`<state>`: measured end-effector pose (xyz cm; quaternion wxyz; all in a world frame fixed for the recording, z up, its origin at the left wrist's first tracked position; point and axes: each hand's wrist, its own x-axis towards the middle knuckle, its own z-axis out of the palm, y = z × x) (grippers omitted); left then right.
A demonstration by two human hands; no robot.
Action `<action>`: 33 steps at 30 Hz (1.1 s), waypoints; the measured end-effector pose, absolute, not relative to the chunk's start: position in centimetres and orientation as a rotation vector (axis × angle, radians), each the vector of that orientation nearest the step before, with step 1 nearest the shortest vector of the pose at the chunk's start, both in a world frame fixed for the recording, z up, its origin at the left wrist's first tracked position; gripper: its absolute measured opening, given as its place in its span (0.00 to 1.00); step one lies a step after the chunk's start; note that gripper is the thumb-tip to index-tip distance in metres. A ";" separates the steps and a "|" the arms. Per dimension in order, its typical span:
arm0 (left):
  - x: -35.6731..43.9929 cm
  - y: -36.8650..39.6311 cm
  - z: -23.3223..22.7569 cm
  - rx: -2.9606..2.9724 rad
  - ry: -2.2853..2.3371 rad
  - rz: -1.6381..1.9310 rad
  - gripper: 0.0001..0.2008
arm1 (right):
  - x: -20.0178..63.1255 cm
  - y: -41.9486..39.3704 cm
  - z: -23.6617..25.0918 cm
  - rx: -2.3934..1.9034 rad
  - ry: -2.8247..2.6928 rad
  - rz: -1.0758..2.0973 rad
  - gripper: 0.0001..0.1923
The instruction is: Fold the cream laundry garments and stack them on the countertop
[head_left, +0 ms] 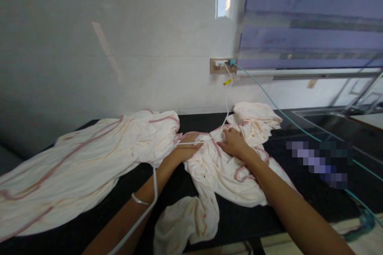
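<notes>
Reaching forward over the black worktop (299,195), we press our right hand (235,143) flat, fingers open, on the cream garment (221,171); at nine o'clock, our left hand (187,149) is tucked into its folds, grip unclear.

No legible text, label, brand, number or sign anywhere in the view. Checked: the wall socket plate (223,65) shows no markings that can be read; the small yellow tag (227,82) on the white cable (228,99) is too small and blurred to show any print. The pale cloth (227,163) with pink trim carries no visible tag or lettering. A pixelated patch (318,163) on the tabletop (299,203) hides whatever lies there; nothing readable in it. The window blind (311,20) is plain striped, no writing.
</notes>
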<state>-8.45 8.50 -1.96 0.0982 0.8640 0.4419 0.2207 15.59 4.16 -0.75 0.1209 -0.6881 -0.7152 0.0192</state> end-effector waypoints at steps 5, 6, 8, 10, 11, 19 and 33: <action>-7.1 6.7 -0.8 2.749 1.197 0.695 0.17 | 15.1 4.1 0.8 -1.663 -2.149 0.339 0.12; -6.9 6.3 -0.7 2.782 1.200 0.684 0.15 | 14.8 4.1 0.8 -1.563 -2.197 0.426 0.11; -6.5 5.7 -0.5 2.839 1.202 0.649 0.14 | 14.3 3.8 0.6 -1.378 -2.298 0.578 0.09; -6.3 5.3 -0.5 2.855 1.241 0.604 0.14 | 13.8 3.5 0.2 -1.282 -2.395 0.693 0.06; -6.3 5.1 -0.6 2.854 1.276 0.557 0.14 | 13.6 3.3 0.0 -1.272 -2.433 0.711 0.09; -6.1 3.4 0.6 2.741 1.647 0.316 0.18 | 13.5 3.1 -1.1 -1.324 -2.640 0.280 0.35; -8.3 7.3 -1.3 2.756 1.082 0.298 0.17 | 10.9 1.9 -2.0 -1.781 -2.472 0.366 0.41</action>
